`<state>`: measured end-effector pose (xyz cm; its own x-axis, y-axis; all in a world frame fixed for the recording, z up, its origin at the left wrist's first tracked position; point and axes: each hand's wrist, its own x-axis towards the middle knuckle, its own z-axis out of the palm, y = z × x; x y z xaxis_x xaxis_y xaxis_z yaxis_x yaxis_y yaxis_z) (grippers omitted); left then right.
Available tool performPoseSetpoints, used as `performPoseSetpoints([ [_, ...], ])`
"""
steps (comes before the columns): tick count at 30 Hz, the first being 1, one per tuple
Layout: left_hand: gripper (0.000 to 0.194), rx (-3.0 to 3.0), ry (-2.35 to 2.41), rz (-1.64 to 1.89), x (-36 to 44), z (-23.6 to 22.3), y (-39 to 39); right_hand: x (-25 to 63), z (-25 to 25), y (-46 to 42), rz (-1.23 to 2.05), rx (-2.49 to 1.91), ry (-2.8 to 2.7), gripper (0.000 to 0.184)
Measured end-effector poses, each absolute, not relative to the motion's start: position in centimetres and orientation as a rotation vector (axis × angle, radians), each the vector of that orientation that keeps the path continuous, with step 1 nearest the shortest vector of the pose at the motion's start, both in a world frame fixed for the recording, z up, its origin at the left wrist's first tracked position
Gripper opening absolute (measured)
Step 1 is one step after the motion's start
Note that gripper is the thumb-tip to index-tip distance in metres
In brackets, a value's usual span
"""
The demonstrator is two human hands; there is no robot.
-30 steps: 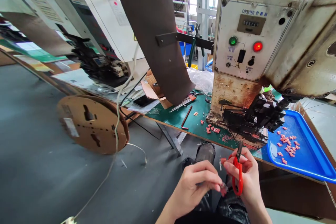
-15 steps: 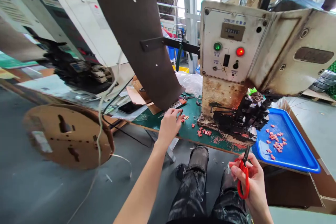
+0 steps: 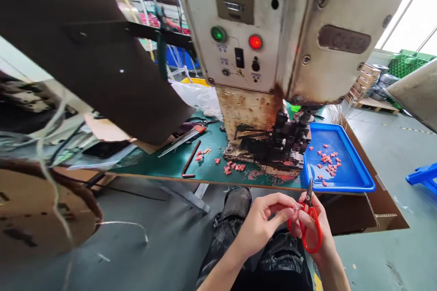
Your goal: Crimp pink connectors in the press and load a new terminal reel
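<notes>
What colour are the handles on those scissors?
The scissor handles are red, seen best in the head view.

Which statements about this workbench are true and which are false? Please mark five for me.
1. The right hand holds red-handled scissors. True.
2. The blue tray holds green pieces. False: the pieces in the blue tray are pinkish red.
3. The red light on the machine is lit. True.
4. The left hand rests on the bench. False: the left hand is beside the right hand, off the bench.
5. An L-shaped key lies on the bench. True.
</notes>
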<state>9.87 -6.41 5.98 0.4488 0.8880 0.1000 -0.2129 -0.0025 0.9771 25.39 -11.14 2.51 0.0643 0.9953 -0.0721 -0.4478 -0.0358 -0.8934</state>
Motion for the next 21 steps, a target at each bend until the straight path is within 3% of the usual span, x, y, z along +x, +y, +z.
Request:
performPoseSetpoints([
  [10, 0.029, 1.301, 0.698, 0.816, 17.2, 7.3, -5.2, 32.5, 0.9, -16.6, 1.098, -1.249, -1.008, 0.070],
  [14, 0.021, 1.387, 0.667, 0.735, 19.9, 6.9, -5.2, 34.4, 1.1, -17.4, 0.933, -1.334, -1.054, 0.069],
  [21, 0.018, 1.427, 0.604, 0.655, 23.0, 6.7, -5.9, 36.2, 0.8, -17.8, 0.917, -1.284, -0.966, 0.065],
])
